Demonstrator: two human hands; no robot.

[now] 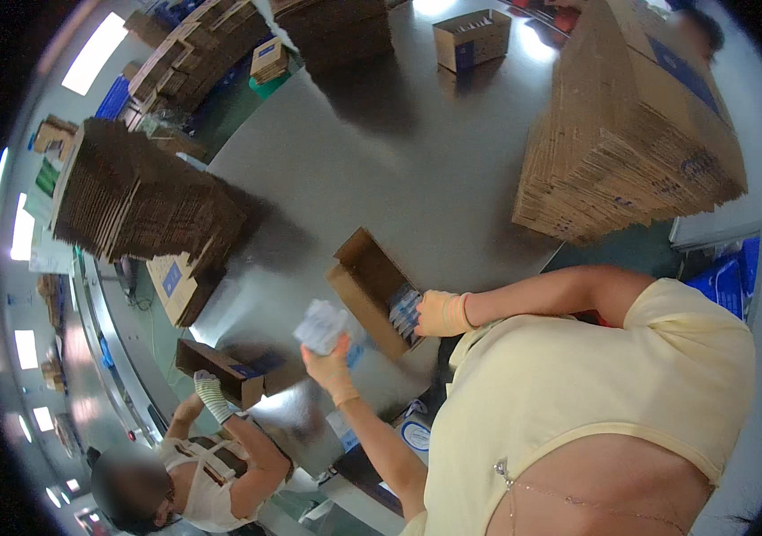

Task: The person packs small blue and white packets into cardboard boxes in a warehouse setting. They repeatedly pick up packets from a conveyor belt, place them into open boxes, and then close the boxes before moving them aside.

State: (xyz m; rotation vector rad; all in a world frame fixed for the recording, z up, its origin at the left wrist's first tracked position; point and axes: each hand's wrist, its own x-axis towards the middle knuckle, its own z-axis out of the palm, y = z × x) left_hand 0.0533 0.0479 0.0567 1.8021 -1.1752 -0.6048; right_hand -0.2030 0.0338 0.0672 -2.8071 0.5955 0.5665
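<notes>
My left hand is closed around a stack of clear-and-white packets, raised over the metal table left of an open cardboard box. The stack is slightly blurred. The long brown box lies in front of me with its flap up at the far end. White-and-blue packets stand in a row inside its near right end. My right hand, in a pale orange glove, reaches over the box's right wall. Its curled fingers press against those packets, and the fingertips are partly hidden.
A co-worker's striped-gloved hand is at another open box on the left. Tall piles of flattened cartons stand at right and left. A filled box sits on the far metal table.
</notes>
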